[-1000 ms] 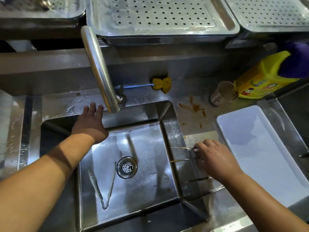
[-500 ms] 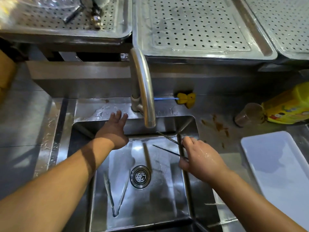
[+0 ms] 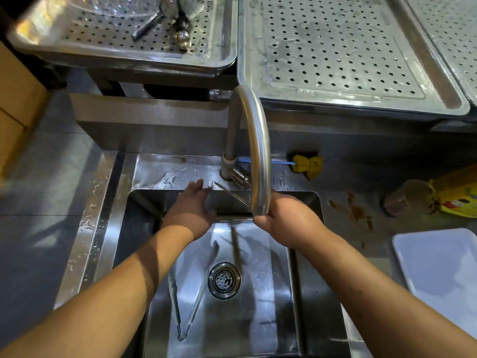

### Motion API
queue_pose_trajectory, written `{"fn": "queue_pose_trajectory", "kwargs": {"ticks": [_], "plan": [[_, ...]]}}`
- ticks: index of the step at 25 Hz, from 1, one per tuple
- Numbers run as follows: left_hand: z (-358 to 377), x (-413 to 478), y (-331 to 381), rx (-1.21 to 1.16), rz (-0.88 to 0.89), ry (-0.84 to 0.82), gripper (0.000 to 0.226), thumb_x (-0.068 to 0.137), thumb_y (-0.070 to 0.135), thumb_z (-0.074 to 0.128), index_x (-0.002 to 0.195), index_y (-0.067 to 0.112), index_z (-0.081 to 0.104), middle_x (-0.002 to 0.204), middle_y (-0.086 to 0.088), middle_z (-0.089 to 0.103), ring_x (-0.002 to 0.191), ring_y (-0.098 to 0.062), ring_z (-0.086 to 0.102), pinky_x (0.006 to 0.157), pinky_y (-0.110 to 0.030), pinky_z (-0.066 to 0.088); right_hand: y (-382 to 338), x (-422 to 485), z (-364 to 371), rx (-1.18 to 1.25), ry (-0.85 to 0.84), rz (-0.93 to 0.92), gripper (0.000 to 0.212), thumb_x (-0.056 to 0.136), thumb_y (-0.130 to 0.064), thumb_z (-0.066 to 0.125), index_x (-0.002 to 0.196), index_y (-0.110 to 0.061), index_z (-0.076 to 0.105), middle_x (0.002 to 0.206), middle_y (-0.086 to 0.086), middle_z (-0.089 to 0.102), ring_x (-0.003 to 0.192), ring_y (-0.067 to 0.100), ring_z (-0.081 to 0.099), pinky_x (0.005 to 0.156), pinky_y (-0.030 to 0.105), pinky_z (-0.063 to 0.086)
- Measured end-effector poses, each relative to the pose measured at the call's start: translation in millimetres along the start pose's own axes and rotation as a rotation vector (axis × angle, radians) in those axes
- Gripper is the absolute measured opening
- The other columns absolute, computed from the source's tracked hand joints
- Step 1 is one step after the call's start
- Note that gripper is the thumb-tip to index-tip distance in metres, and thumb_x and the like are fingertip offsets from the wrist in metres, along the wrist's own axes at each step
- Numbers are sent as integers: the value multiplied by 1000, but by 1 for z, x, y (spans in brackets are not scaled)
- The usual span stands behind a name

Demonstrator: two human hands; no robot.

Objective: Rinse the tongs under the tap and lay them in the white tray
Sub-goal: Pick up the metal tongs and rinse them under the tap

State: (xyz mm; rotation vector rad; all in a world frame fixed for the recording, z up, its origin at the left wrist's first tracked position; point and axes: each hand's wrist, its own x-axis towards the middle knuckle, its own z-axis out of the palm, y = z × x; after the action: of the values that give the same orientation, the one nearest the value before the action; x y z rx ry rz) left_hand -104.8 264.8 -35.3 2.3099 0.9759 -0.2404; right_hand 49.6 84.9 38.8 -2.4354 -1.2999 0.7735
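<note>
R hand [image 3: 289, 219] now sits right under the tap [image 3: 258, 156] spout, fingers curled shut round a pair of thin tongs [image 3: 233, 194] whose 2 arms poke out up-left toward the tap base; 0.5 s ago that hand was lower and further right over the sink, and 1 s ago it was at the sink's right edge beside the white tray. No water stream can be made out from the spout. L hand [image 3: 192, 202] lies flat on the back wall of the sink [image 3: 307, 254], fingers straight and loosely spread, tips reaching the wet ledge just left of the tap base, holding nothing; it keeps about the same pose as before, only a bit nearer the tap. Tips of the held tongs end very close to the L fingers; can't tell if they touch. A 2nd pair of tongs [image 3: 185, 306] lies on the sink floor in a V, just left of the drain [image 3: 224, 280], same spot as in both earlier frames. White tray [image 3: 438, 270] is on the counter at far right, well apart from both hands, nothing visible in it. Behind the tap lies a yellow brush [image 3: 307, 165] w/ a blue handle, a yellow bottle [image 3: 459, 196] and a brown cup [image 3: 405, 197] at right, perforated steel trays [image 3: 335, 55] above.
</note>
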Motion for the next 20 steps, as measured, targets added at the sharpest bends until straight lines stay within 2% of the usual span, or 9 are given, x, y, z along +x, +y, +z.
{"fn": "queue_pose_trajectory", "kwargs": {"ticks": [3, 5, 6, 8, 10, 13, 15, 18, 20], "plan": [[2, -21, 17, -631, -174, 65, 31, 103, 30, 54, 127, 23, 74, 136, -6, 71, 123, -27, 64, 102, -36, 49, -14, 2, 13, 164, -66, 73, 24, 88, -58, 54, 79, -36, 48, 75, -6, 59, 75, 26, 64, 64, 40, 55], [3, -40, 32, -1100, -235, -146, 38, 100, 43, 52, 117, 19, 77, 117, -4, 79, 113, -24, 71, 101, -44, 52, -23, 0, 24, 284, -103, 94, 23, 95, -47, 56, 75, -43, 47, 70, -7, 55, 65, 20, 66, 54, 38, 58], [3, -48, 37, -1198, -232, -252, 49, 96, 52, 53, 120, 15, 75, 112, -5, 80, 109, -23, 72, 100, -47, 53, -29, -1, 29, 342, -114, 81, 21, 97, -44, 56, 77, -49, 50, 71, -8, 55, 57, 10, 64, 45, 32, 55], [6, -58, 45, -1242, -238, -317, 61, 97, 56, 56, 125, 4, 70, 97, -15, 79, 95, -23, 74, 100, -50, 55, -41, -5, 34, 378, -144, 20, 21, 98, -43, 56, 82, -55, 53, 76, -7, 58, 51, 5, 61, 35, 21, 44], [8, -57, 52, -1291, -320, -259, 55, 106, 45, 52, 127, -4, 66, 84, -13, 77, 78, -22, 73, 92, -49, 57, -47, -9, 33, 328, -234, -27, 13, 96, -43, 60, 85, -43, 53, 81, -5, 63, 58, 5, 60, 43, 21, 46], [6, -57, 52, -1327, -456, -210, 46, 109, 36, 49, 131, -2, 62, 103, -18, 77, 78, -29, 71, 74, -41, 56, -43, -2, 14, 62, -359, -16, 12, 91, -48, 67, 92, -36, 62, 91, -3, 68, 78, 16, 66, 64, 29, 54], [2, -58, 44, -1309, -496, -236, 37, 109, 37, 48, 118, 4, 63, 91, -14, 80, 65, -32, 73, 62, -40, 59, -37, 20, -7, 28, -194, 110, 13, 88, -45, 68, 91, -33, 65, 90, 1, 68, 80, 20, 66, 66, 34, 56], [-2, -66, 38, -1249, -492, -286, 31, 107, 39, 51, 96, 11, 60, 67, -4, 72, 49, -27, 65, 49, -33, 56, -27, 73, -22, 324, 125, 439, 26, 87, -50, 64, 102, -28, 62, 88, 3, 67, 74, 21, 66, 55, 29, 46], [1, -70, 35, -1220, -482, -296, 31, 105, 40, 51, 96, 12, 60, 66, -4, 68, 50, -27, 65, 49, -32, 55, -23, 103, -8, 477, 112, 429, 19, 93, -49, 60, 97, -30, 60, 89, 8, 72, 70, 26, 72, 51, 31, 53]]}}
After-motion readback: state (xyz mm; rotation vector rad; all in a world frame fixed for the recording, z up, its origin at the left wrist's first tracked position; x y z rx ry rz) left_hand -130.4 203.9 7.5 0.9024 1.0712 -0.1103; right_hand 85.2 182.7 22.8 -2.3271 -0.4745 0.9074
